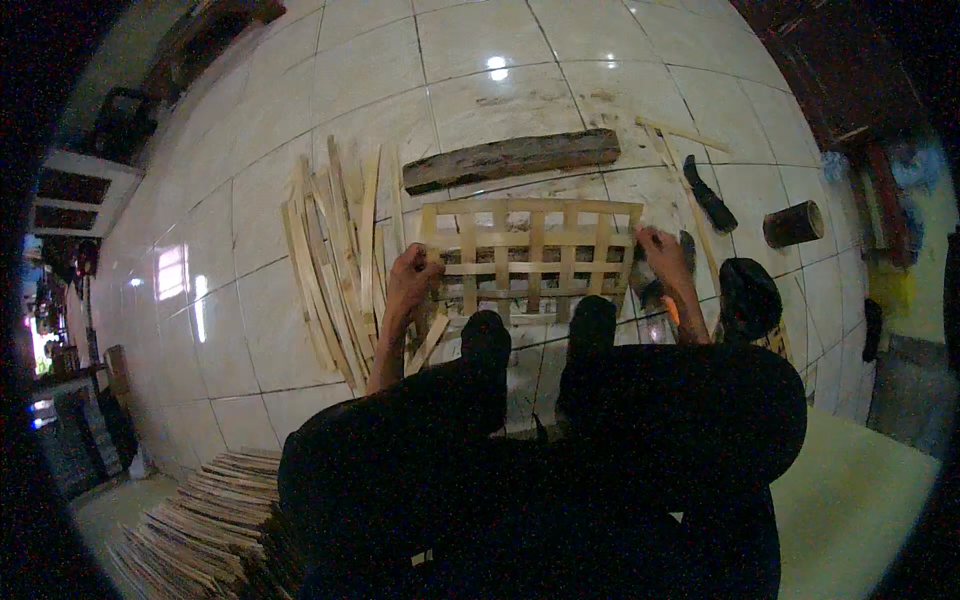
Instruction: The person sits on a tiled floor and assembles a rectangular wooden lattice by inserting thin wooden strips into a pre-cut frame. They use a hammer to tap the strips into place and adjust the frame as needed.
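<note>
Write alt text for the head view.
A bare left hand and right hand are at opposite edges of a woven lattice of pale strips, over a tiled floor. Loose strips lie to its left; a rough piece of wood lies beyond.

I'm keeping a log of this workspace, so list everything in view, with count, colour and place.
Woven lattice: 1, pale tan, between the hands
Log: 1, brown, beyond the lattice
Loose strips: many, pale, left of the lattice
Strip pile: 1, brownish, lower left
Long black object: 1, black, right, kind unclear
Cylinder: 1, brown with paler end, far right
Rounded black object: 1, black, beside the right forearm
Tiled floor: 1, whitish, throughout
Rim furnishings: uncountable, mostly dark
Feet: 2, dark, near the lattice's near edge
Left hand: 1, bare, lattice's left edge
Right hand: 1, bare, lattice's right edge
</note>
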Demonstrator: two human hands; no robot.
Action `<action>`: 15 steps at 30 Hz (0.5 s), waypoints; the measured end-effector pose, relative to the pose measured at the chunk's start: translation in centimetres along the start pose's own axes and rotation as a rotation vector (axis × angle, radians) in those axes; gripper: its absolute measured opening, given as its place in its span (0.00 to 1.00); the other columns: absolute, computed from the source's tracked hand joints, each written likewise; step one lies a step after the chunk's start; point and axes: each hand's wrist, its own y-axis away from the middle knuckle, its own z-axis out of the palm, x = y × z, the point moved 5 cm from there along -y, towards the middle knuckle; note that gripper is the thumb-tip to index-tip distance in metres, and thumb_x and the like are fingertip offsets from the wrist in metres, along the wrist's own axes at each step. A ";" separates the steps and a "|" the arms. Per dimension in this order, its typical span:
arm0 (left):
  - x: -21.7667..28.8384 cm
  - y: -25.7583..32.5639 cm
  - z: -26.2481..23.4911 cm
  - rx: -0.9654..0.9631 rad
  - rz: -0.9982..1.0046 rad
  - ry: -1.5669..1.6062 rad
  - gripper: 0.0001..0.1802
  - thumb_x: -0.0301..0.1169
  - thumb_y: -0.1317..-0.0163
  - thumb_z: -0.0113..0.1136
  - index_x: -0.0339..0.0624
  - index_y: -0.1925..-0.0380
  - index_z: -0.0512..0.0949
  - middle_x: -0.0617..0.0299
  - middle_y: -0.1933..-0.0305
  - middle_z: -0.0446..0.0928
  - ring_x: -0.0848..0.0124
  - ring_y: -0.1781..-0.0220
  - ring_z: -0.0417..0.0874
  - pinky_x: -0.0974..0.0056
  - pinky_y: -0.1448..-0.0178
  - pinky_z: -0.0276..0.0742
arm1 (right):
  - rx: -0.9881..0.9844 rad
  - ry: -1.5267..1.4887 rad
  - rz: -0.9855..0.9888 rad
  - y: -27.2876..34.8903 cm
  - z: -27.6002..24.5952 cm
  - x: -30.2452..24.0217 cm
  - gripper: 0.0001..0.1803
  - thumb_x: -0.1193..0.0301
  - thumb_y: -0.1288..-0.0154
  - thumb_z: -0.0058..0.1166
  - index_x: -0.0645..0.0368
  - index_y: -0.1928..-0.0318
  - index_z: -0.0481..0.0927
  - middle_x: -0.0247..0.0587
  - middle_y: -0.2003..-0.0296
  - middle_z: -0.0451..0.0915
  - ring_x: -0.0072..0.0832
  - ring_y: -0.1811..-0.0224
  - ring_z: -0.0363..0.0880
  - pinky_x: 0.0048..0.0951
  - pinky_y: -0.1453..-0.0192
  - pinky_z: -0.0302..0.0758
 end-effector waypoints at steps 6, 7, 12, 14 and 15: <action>0.7 -0.5 -0.5 -0.063 -0.001 -0.198 0.18 0.38 0.40 0.62 0.34 0.59 0.76 0.55 0.68 0.81 0.70 0.66 0.80 0.64 0.59 0.74 | 0.132 -0.434 0.092 -2.8 1.3 -4.3 0.26 0.49 0.28 0.42 0.61 0.61 0.79 0.35 0.74 0.76 0.17 0.74 0.69 0.25 0.70 0.67; 1.4 -0.7 -0.6 -0.058 -0.011 -0.242 0.19 0.39 0.40 0.62 0.34 0.59 0.76 0.55 0.67 0.81 0.69 0.65 0.80 0.64 0.59 0.74 | 0.108 -0.423 0.133 -3.1 1.7 -4.5 0.26 0.49 0.28 0.43 0.60 0.63 0.80 0.34 0.75 0.75 0.17 0.75 0.68 0.25 0.71 0.67; 3.1 -3.7 0.2 0.065 0.048 0.106 0.24 0.47 0.37 0.59 0.34 0.56 0.76 0.58 0.66 0.80 0.71 0.64 0.79 0.65 0.59 0.74 | 0.198 -0.390 0.186 -3.1 3.3 -4.3 0.25 0.50 0.30 0.46 0.60 0.72 0.77 0.28 0.82 0.69 0.19 0.79 0.65 0.27 0.73 0.64; 1.7 -5.6 0.6 0.050 -0.078 0.166 0.24 0.47 0.36 0.59 0.34 0.56 0.76 0.58 0.63 0.81 0.71 0.62 0.80 0.65 0.58 0.74 | 0.214 -0.347 0.136 -3.4 3.4 -4.6 0.25 0.52 0.30 0.47 0.60 0.75 0.75 0.29 0.84 0.68 0.21 0.80 0.63 0.29 0.74 0.63; 3.5 -5.7 1.7 0.022 0.023 0.245 0.23 0.46 0.36 0.58 0.33 0.59 0.76 0.58 0.63 0.81 0.72 0.62 0.81 0.66 0.56 0.75 | 0.243 -0.261 0.091 -3.7 3.2 -4.2 0.25 0.53 0.30 0.47 0.61 0.76 0.73 0.30 0.84 0.68 0.21 0.80 0.63 0.29 0.74 0.63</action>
